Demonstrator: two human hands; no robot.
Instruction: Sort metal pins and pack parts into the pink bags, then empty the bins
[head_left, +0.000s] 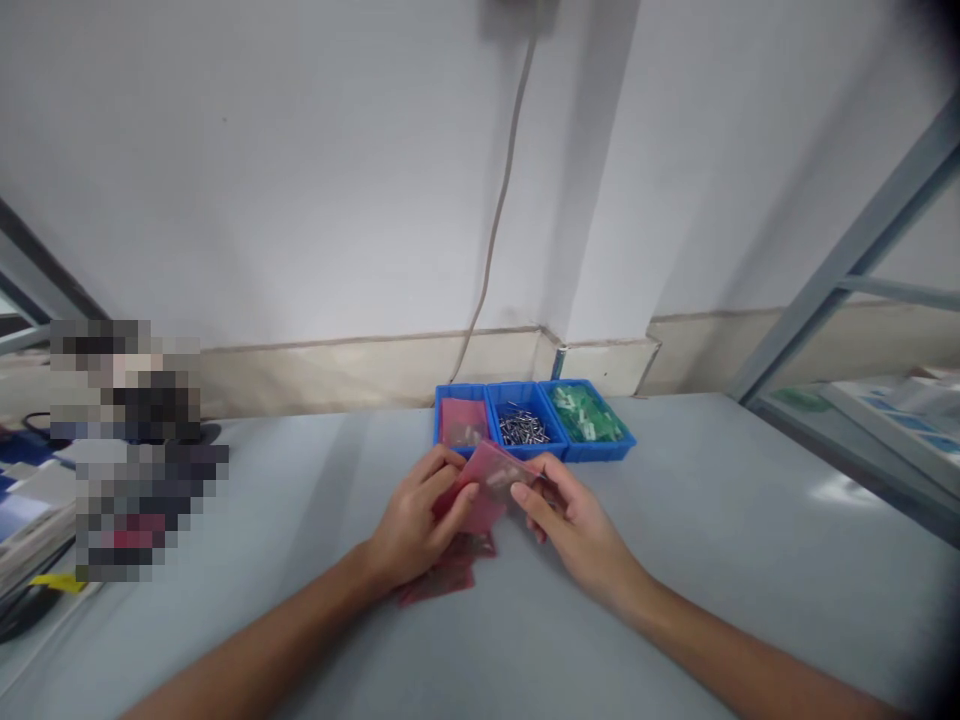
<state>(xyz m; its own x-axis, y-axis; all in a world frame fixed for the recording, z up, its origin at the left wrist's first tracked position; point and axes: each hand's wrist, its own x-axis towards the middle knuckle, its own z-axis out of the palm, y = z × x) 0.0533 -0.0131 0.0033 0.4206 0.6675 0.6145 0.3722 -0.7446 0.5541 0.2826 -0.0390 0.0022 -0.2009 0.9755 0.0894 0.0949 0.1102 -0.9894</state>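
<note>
Between my two hands is a pink see-through plastic bag point(491, 478), tilted above the table. My left hand point(420, 510) pinches its left side, thumb on top. The right edge is gripped between the thumb and fingers of my right hand point(566, 510). Something small and greyish shows through the bag, too blurred to name. Below my left hand, more pink bags point(442, 578) lie on the table, partly covered by the hand. Just beyond my hands stand three blue bins side by side: a left bin point(437, 425) with pink bags, a middle bin point(559, 448) with metal screw-like pieces, and a right bin point(626, 440) with green-and-white packets.
The grey table point(675, 620) runs back to a white wall, where a cable point(504, 190) hangs down behind the bins. Metal frame posts point(840, 260) stand at both sides. Far left, a pixelated patch hides part of the scene. Boxes point(911, 420) lie at the right.
</note>
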